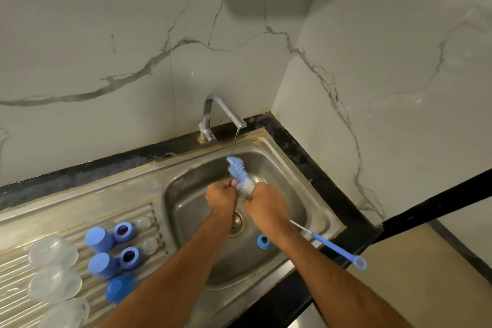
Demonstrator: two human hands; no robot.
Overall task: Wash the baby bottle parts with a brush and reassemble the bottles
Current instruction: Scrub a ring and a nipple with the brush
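Brush [237, 168] gripped by both hands [222, 194] over sink [279, 165]; blue ring [263, 241] lies below.

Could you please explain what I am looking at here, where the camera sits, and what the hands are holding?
There is one picture, taken by a wide-angle camera worn on a person's head, looking down at a steel sink. No machine is involved, only two bare hands. The right hand grips a blue bottle brush, whose handle sticks out behind the wrist. The left hand pinches a small clear part against the bristles, under a thin stream from the tap. On the ribbed drainboard to the left lie clear bottles, blue caps and blue rings. Another blue ring lies in the basin.
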